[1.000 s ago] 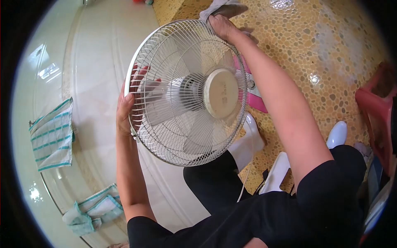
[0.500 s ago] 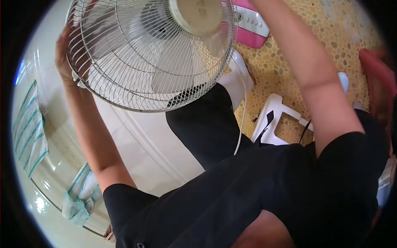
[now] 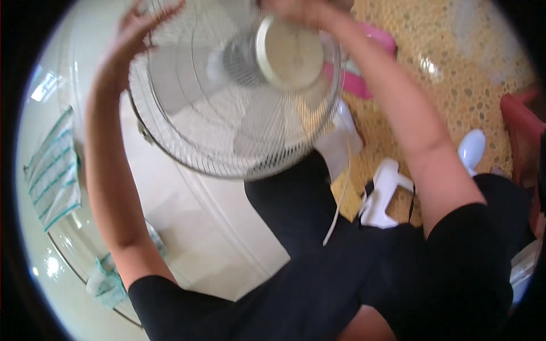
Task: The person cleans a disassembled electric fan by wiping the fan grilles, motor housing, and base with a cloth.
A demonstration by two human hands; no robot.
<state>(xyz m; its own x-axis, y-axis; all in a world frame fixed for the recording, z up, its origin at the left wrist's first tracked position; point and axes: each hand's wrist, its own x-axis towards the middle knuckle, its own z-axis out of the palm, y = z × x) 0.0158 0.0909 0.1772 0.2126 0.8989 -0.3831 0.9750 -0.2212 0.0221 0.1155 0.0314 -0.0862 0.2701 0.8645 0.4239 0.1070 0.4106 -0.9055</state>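
Observation:
An electric fan [image 3: 250, 145] with a round wire grille, grey translucent blades and a pale round centre cap fills the upper middle, its grille facing up toward me. My left hand [image 3: 133, 34] is at the upper left of the grille, its fingers spread over the rim. Above the centre cap, at the top edge of the view, is my right hand [image 3: 296, 10]. It is blurred and partly cut off, so its grip on the grille does not show. The fan's pink and grey control panel [image 3: 355, 85] shows past the grille's right side.
A white cord [image 3: 339, 213] hangs toward my lap. White plastic frame [image 3: 380, 196] and a pale blue oval object [image 3: 471, 149] lie on the pebble-patterned floor [image 3: 438, 102]. A red chair [image 3: 520, 116] stands at right. Striped cloths [image 3: 57, 176] hang at left.
My left hand has moved up along the rim and its fingers have spread. My right hand has come into view over the grille. The fan sits lower and farther right in view.

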